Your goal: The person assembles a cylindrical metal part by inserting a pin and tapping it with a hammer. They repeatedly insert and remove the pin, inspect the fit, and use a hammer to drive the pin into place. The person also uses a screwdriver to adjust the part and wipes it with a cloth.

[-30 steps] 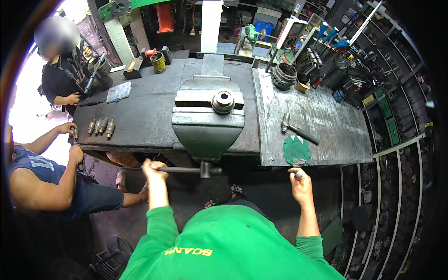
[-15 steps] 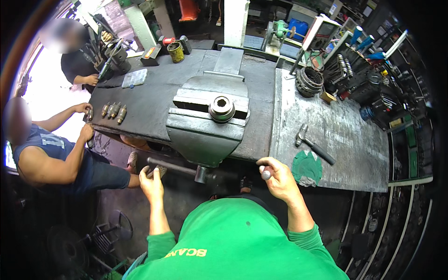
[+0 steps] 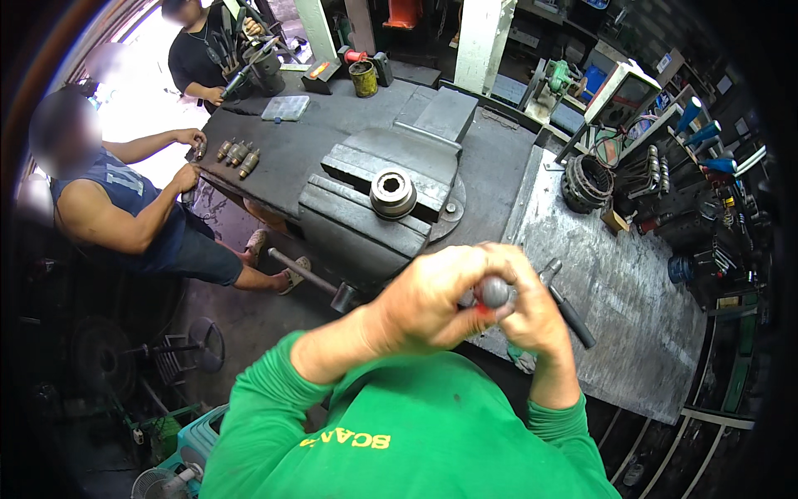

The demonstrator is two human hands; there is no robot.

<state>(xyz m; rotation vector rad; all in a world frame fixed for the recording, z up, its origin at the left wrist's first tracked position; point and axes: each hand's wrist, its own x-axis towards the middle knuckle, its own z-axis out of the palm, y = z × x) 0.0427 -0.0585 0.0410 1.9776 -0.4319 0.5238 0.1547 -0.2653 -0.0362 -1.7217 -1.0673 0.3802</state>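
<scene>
My left hand (image 3: 424, 291) and my right hand (image 3: 539, 312) are together in front of my chest, closed around a tool (image 3: 495, 292). Its rounded metal end faces up, and a bit of red shows below it; the rest is hidden in my fingers, so its kind is unclear. Beyond my hands, a large bench vise (image 3: 357, 220) holds a round metal part (image 3: 393, 190) with a toothed hole, standing up at its jaws. The vise's handle bar (image 3: 301, 270) slants out to the left. A hammer (image 3: 569, 314) lies on the bench just right of my right hand.
At left, a person (image 3: 125, 200) handles a small metal part beside several similar metal parts (image 3: 239, 155) on the bench. Another person (image 3: 195, 54) stands farther back. A yellow tin (image 3: 363, 80) and a slotted metal ring (image 3: 588, 183) stand on the bench. A green cloth (image 3: 521, 358) is partly hidden.
My left hand has left the vise's handle bar and come right, joining my right hand on the tool. The view has shifted, and the vise now sits more turned in it.
</scene>
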